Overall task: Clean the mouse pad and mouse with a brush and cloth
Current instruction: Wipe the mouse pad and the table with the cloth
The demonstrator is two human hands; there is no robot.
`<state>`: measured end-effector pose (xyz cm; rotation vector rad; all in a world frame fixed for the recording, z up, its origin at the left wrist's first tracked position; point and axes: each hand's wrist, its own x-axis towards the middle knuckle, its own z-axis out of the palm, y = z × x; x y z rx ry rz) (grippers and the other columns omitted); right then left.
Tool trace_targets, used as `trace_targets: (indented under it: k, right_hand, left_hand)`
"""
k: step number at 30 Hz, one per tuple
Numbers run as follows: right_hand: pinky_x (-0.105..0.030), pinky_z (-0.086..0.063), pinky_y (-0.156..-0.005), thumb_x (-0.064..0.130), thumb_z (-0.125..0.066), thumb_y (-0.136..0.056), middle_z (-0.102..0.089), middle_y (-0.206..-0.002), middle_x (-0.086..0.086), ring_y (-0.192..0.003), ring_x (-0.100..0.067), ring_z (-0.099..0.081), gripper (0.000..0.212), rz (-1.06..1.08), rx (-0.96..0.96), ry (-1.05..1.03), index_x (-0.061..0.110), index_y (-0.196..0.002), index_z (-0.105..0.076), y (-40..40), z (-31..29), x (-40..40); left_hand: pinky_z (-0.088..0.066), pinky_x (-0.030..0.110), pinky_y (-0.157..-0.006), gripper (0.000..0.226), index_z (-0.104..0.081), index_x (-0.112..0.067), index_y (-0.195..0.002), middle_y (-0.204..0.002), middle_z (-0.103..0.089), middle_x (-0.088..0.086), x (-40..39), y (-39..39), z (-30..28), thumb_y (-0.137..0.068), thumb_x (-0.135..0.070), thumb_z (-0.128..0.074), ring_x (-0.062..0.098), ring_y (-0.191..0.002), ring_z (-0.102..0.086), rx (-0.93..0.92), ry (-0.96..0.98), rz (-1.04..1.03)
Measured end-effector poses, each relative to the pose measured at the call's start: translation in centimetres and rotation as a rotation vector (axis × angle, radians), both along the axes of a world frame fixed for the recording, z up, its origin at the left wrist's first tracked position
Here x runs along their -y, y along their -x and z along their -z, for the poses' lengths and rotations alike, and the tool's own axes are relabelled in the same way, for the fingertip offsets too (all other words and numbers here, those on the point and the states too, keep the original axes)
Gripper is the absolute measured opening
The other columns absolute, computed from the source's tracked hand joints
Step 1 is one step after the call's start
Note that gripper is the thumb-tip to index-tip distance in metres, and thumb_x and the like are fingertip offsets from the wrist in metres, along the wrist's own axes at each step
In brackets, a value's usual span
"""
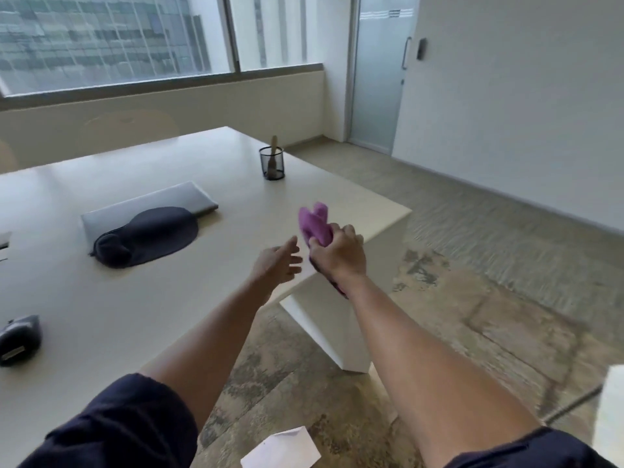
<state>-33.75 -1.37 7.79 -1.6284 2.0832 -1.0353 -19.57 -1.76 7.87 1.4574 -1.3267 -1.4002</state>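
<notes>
Right hand [337, 253] grips the crumpled purple cloth [315, 222] off the white table [169, 298], ready for wiping; left hand [278, 263] spreads empty.

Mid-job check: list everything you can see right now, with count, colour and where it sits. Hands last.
table: 1, cream, fills the left half of the view
mouse pad: 1, dark navy with wrist rest, on the table, overlapping the laptop's near edge
laptop: 1, grey, closed, just behind the mouse pad
mouse: 1, black, near the table's left edge, partly cut off
mesh cup: 1, black, far right part of the table
brush: 1, wooden handle, upright in the mesh cup
paper: 1, white, on the floor below
cloth: 1, purple, bunched in the right hand
left hand: open, fingers spread, reaching toward the cloth
right hand: grips the cloth above the table's near corner
</notes>
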Motion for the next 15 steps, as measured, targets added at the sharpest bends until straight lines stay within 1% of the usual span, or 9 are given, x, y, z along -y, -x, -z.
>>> trace_targets:
  k: [2, 4, 6, 7, 8, 10, 11, 13, 15]
  right_hand:
    - [-0.039, -0.042, -0.096, 0.043, -0.06, -0.084, -0.051, -0.116, -0.011, -0.114, -0.036, -0.044, 0.04, -0.081, -0.036, 0.056, 0.021, -0.116, -0.062, 0.7, -0.6, -0.1]
    - [-0.038, -0.043, -0.097, 0.045, -0.065, -0.08, -0.045, -0.116, -0.004, -0.114, -0.027, -0.039, 0.04, -0.169, -0.061, 0.09, 0.025, -0.114, -0.063, 1.3, -1.4, -0.1]
    - [-0.037, -0.043, -0.1, 0.05, -0.068, -0.077, -0.038, -0.116, 0.003, -0.115, -0.022, -0.033, 0.047, -0.237, -0.109, 0.121, 0.029, -0.118, -0.063, 1.8, -2.1, 0.1]
    - [-0.035, -0.042, -0.101, 0.053, -0.069, -0.076, -0.034, -0.114, 0.005, -0.116, -0.02, -0.032, 0.053, -0.261, -0.131, 0.133, 0.031, -0.123, -0.062, 2.0, -2.6, 0.3]
    - [-0.035, -0.041, -0.101, 0.057, -0.07, -0.075, -0.031, -0.113, 0.006, -0.117, -0.02, -0.031, 0.058, -0.277, -0.144, 0.145, 0.032, -0.127, -0.061, 2.1, -3.0, 0.5]
    - [-0.033, -0.041, -0.099, 0.064, -0.068, -0.073, -0.031, -0.111, 0.007, -0.115, -0.019, -0.033, 0.063, -0.279, -0.14, 0.184, 0.035, -0.128, -0.059, 2.2, -3.7, 1.1]
    - [-0.031, -0.042, -0.096, 0.066, -0.066, -0.073, -0.033, -0.111, 0.007, -0.113, -0.018, -0.035, 0.063, -0.259, -0.116, 0.213, 0.036, -0.128, -0.059, 2.2, -4.0, 1.5]
    - [-0.028, -0.041, -0.091, 0.07, -0.063, -0.074, -0.038, -0.11, 0.007, -0.111, -0.017, -0.039, 0.062, -0.185, -0.003, 0.278, 0.033, -0.125, -0.058, 2.2, -4.4, 2.4]
    - [-0.027, -0.043, -0.091, 0.068, -0.064, -0.076, -0.045, -0.109, 0.009, -0.111, -0.015, -0.047, 0.057, -0.098, 0.17, 0.337, 0.031, -0.119, -0.06, 2.0, -4.6, 3.4]
  left_hand:
    - [-0.058, 0.034, -0.08, 0.057, -0.07, -0.017, -0.109, -0.098, -0.075, 0.006, 0.8, 1.7, -1.4, -0.09, -0.066, -0.048, 0.019, -0.085, -0.072, -0.146, -0.078, 0.11]
    - [-0.058, 0.032, -0.071, 0.065, -0.071, -0.018, -0.106, -0.091, -0.076, 0.003, 1.7, 2.6, -2.7, -0.081, -0.075, -0.053, 0.017, -0.082, -0.073, -0.218, -0.081, 0.131]
    - [-0.057, 0.031, -0.064, 0.067, -0.072, -0.02, -0.103, -0.086, -0.076, 0.002, 2.7, 3.1, -3.8, -0.072, -0.078, -0.06, 0.016, -0.078, -0.073, -0.254, -0.064, 0.126]
    - [-0.057, 0.03, -0.064, 0.061, -0.072, -0.022, -0.1, -0.087, -0.075, 0.003, 3.2, 3.3, -4.3, -0.071, -0.075, -0.063, 0.015, -0.077, -0.073, -0.255, -0.056, 0.131]
    - [-0.055, 0.029, -0.062, 0.051, -0.072, -0.024, -0.098, -0.088, -0.075, 0.004, 3.7, 3.4, -4.7, -0.074, -0.069, -0.066, 0.014, -0.076, -0.072, -0.255, -0.051, 0.133]
    - [-0.055, 0.028, -0.06, 0.03, -0.07, -0.022, -0.101, -0.092, -0.071, 0.007, 5.1, 3.6, -5.4, -0.084, -0.047, -0.066, 0.015, -0.072, -0.07, -0.304, -0.038, 0.08]
    - [-0.057, 0.03, -0.063, 0.026, -0.068, -0.017, -0.104, -0.094, -0.071, 0.008, 5.7, 3.5, -5.7, -0.088, -0.037, -0.064, 0.017, -0.073, -0.071, -0.343, -0.033, 0.033]
    - [-0.06, 0.036, -0.071, 0.022, -0.065, -0.012, -0.107, -0.092, -0.074, 0.008, 7.0, 3.2, -6.6, -0.093, -0.028, -0.06, 0.02, -0.076, -0.072, -0.417, -0.013, -0.029]
    - [-0.06, 0.036, -0.07, 0.02, -0.062, -0.012, -0.106, -0.089, -0.076, 0.006, 8.2, 2.8, -7.4, -0.096, -0.028, -0.059, 0.019, -0.08, -0.073, -0.483, 0.023, -0.038]
